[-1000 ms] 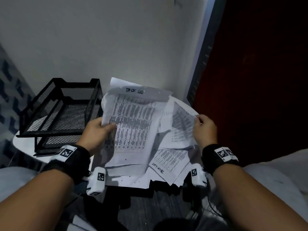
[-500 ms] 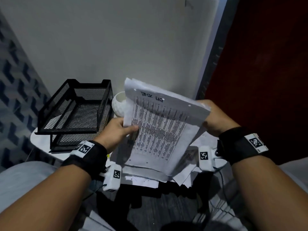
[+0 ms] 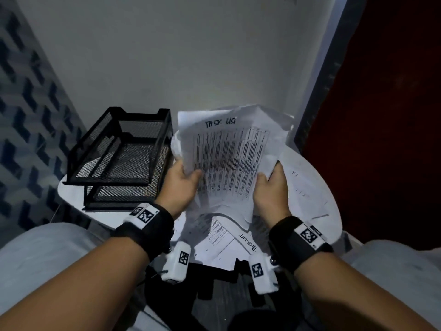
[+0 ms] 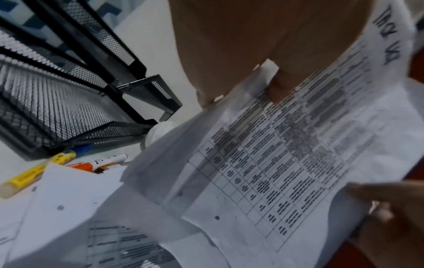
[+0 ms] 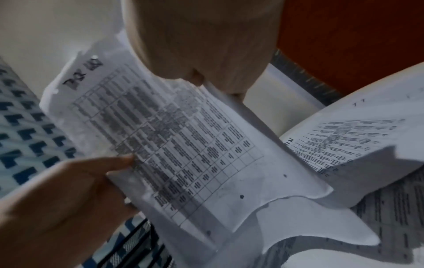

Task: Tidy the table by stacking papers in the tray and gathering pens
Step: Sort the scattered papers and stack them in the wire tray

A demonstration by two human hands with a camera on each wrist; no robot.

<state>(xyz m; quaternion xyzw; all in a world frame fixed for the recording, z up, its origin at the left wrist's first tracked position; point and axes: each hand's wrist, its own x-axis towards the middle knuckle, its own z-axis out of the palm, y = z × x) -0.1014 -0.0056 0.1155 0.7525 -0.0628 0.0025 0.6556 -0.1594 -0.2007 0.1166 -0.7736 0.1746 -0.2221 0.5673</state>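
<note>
I hold a bundle of printed papers [image 3: 229, 158] headed "Task List" upright above the round white table [image 3: 317, 194]. My left hand [image 3: 183, 180] grips the bundle's left edge, thumb on the front sheet. My right hand [image 3: 269, 185] grips its right edge. The same papers [image 4: 286, 154] fill the left wrist view, and the papers [image 5: 174, 145] show in the right wrist view too. A black two-tier mesh tray [image 3: 121, 156] stands to the left, both tiers bare. A yellow marker [image 4: 36, 172] and an orange-and-white marker [image 4: 101, 163] lie by the tray's foot.
More loose sheets [image 3: 219, 237] lie on the table under the bundle, one overhanging the near edge. A small white ribbed cup [image 4: 160, 132] stands behind the papers beside the tray. A white wall is behind; a dark red panel is on the right.
My right hand has come from behind the bundle's top right corner to its lower right edge. The sheets now stand more upright and closer together between both hands.
</note>
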